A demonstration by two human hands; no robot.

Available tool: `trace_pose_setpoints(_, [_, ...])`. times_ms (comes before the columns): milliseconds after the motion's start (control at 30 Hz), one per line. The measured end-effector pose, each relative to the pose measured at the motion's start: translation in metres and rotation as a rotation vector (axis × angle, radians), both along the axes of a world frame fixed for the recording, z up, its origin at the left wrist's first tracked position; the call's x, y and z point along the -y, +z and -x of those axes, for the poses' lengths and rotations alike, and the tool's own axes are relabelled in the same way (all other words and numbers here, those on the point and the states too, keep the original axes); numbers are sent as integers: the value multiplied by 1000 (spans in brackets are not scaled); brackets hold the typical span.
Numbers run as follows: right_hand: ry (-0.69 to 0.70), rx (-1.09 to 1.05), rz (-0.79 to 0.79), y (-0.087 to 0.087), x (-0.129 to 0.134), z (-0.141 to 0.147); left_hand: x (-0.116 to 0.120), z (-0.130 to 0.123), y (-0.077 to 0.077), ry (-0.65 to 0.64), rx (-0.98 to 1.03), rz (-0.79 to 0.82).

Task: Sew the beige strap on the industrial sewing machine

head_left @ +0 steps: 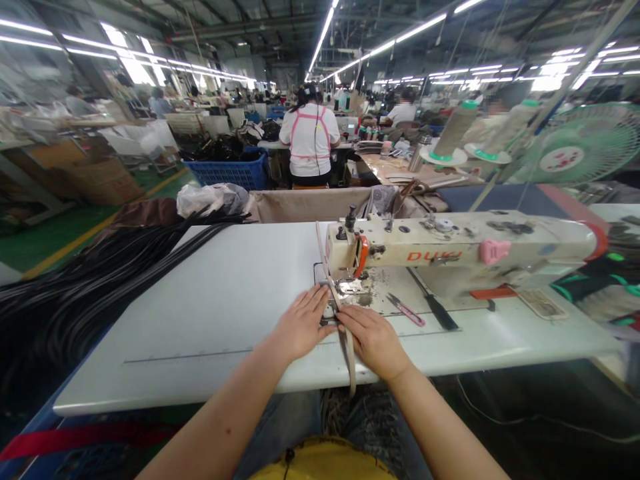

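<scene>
Beige strip (351, 367) is being steadied beside the sewing machine (450, 250), spanning the surface (240, 287) from far to front edge. The left hand (303, 325) is being laid flat alongside; the right hand (373, 339) is being pressed onto it, any pinch being hidden.

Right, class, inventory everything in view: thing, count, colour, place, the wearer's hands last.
sewing machine: one, cream, table's right
table: one, white, foreground
strap: one, beige, crossing table
snips: one, pink-handled, beside machine
tool: one, black-handled, beside snips
strips: many, black, left of table
basket: one, blue, behind table
thread cones: two, greyish, behind machine
fan: one, green, right
people: several, pale tops, background
lights: several, white, overhead
Further back: too blurred to count
left hand: one, bare, beside strap
right hand: one, bare, on strap
</scene>
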State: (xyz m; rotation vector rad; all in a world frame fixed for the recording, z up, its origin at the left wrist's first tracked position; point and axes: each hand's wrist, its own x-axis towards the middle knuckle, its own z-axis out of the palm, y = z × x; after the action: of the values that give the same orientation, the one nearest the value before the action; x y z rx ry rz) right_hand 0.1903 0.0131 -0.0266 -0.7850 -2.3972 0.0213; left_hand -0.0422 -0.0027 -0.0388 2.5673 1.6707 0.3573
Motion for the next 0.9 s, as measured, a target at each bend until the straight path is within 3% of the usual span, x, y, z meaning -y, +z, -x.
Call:
trace_pose_setpoints(200, [-54, 25, 38, -1, -1, 1, 2, 4, 3, 88, 35, -47])
trace_pose_setpoints(433, [-93, 31, 41, -1, -3, 5, 3, 2, 9, 73, 25, -56])
trace_pose_setpoints(900, [-105, 45, 45, -5, -1, 2, -11, -4, 4, 74, 66, -119])
